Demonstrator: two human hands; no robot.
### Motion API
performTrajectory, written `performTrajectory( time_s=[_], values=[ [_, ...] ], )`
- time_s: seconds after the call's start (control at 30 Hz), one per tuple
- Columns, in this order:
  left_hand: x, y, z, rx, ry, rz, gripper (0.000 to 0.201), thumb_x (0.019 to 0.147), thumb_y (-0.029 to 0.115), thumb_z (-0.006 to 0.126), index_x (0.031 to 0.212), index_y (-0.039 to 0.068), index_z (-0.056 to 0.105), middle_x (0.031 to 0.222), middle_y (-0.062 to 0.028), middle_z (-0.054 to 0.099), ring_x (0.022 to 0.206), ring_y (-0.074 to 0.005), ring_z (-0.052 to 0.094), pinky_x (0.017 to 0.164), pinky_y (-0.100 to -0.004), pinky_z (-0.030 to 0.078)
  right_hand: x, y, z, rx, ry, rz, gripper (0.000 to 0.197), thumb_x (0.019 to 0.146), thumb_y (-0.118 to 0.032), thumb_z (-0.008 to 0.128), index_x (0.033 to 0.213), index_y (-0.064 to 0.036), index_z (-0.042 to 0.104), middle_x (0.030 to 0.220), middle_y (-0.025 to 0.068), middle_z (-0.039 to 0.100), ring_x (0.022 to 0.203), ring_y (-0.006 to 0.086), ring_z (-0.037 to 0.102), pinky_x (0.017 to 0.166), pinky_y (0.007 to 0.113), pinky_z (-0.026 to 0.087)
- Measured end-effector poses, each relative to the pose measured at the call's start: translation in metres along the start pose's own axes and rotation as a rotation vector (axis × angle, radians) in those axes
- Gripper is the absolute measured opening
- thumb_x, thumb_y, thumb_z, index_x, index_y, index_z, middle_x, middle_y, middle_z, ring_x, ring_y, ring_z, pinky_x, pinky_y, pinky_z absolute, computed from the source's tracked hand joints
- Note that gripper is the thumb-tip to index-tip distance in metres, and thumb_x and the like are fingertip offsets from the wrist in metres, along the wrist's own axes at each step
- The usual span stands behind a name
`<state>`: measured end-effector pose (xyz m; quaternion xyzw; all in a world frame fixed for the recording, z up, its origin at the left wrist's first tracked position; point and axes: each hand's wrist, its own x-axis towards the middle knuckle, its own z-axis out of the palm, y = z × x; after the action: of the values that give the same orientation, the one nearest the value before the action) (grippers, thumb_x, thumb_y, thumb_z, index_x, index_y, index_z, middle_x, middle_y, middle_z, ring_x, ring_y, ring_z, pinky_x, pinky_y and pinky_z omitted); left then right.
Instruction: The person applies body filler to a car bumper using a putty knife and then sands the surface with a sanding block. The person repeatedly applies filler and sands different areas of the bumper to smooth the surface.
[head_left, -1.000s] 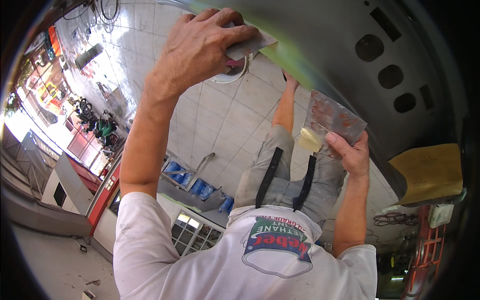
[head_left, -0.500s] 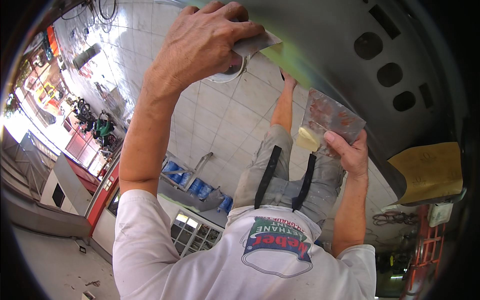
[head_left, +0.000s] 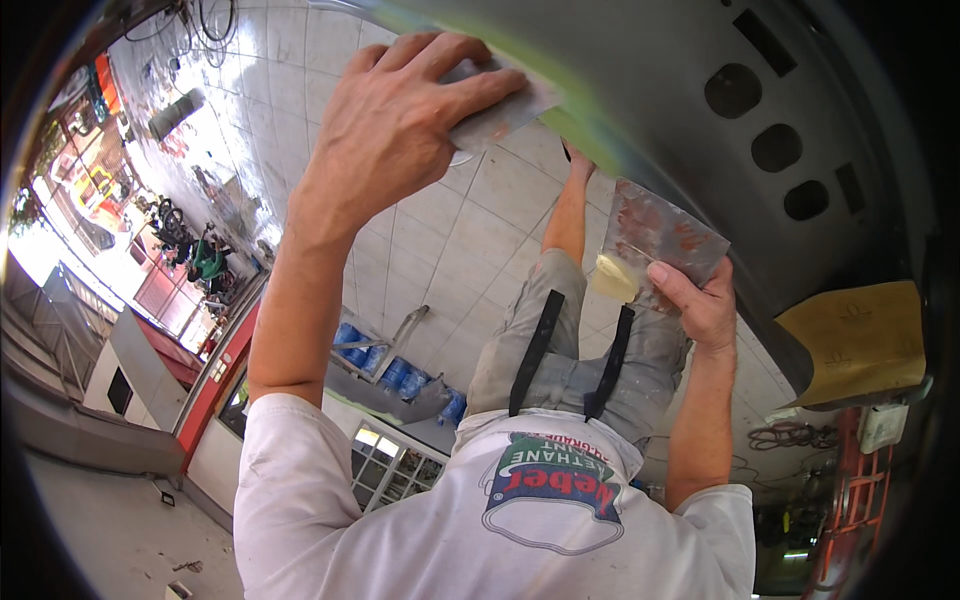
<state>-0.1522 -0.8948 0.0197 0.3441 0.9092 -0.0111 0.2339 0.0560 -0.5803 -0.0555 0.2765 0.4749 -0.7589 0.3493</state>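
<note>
My left hand (head_left: 395, 125) is closed on a thin, flat putty spreader (head_left: 508, 105), fingers pressed along its upper face. The spreader's far edge meets the border of a grey vehicle panel (head_left: 660, 75), beside a yellow-green smear of filler (head_left: 585, 125). Lower and to the right, my right hand (head_left: 708, 310) grips a flat mixing plate (head_left: 665, 235) by its near corner, thumb on top. Reddish-brown stains mark the plate. A soft lump of pale yellow body filler (head_left: 615, 277) sits on its left edge.
The panel has several oval and slotted holes. Brown masking paper (head_left: 860, 340) hangs at the right, above an orange metal rack (head_left: 855, 510). Blue containers (head_left: 400, 375) stand by a metal frame on the tiled floor (head_left: 430, 250). Motorbikes (head_left: 205, 255) are far left.
My left hand has shifted slightly down and tilted, so more of the spreader's face shows and the round container behind is mostly covered. My right hand and the plate have barely moved.
</note>
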Motion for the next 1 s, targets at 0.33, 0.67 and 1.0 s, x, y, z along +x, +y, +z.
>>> performTrajectory(
  time_s=[0.33, 0.67, 1.0],
  values=[
    [0.003, 0.021, 0.033, 0.058, 0.051, 0.036, 0.053, 0.092, 0.009, 0.075, 0.137, 0.036, 0.074, 0.143, 0.0022, 0.065, 0.138, -0.0247, 0.057, 0.102, -0.0521, 0.049, 0.001, -0.005, -0.003, 0.027, -0.008, 0.026, 0.028, 0.096, -0.007, 0.084, 0.122, 0.0011, 0.078, 0.097, -0.0019, 0.077, 0.082, 0.0071, 0.063, 0.077, 0.026, 0.052],
    [-0.025, 0.013, 0.019, 0.039, 0.002, -0.017, 0.065, 0.088, 0.003, 0.077, 0.144, 0.036, 0.07, 0.141, 0.0023, 0.068, 0.14, -0.0255, 0.058, 0.11, -0.0487, 0.046, 0.0, 0.004, -0.001, 0.069, -0.045, -0.004, 0.033, 0.097, -0.008, 0.083, 0.129, 0.0003, 0.075, 0.111, -0.0001, 0.078, 0.095, 0.0083, 0.066, 0.086, 0.027, 0.055],
    [0.023, 0.004, 0.013, 0.076, -0.027, 0.071, 0.054, 0.088, 0.004, 0.076, 0.134, 0.033, 0.079, 0.135, 0.0047, 0.072, 0.129, -0.0211, 0.066, 0.098, -0.0457, 0.052, 0.005, -0.004, 0.006, 0.096, -0.06, -0.058, 0.036, 0.097, -0.006, 0.083, 0.131, -0.0002, 0.075, 0.113, 0.0001, 0.078, 0.099, 0.0084, 0.068, 0.09, 0.028, 0.055]
  ],
)
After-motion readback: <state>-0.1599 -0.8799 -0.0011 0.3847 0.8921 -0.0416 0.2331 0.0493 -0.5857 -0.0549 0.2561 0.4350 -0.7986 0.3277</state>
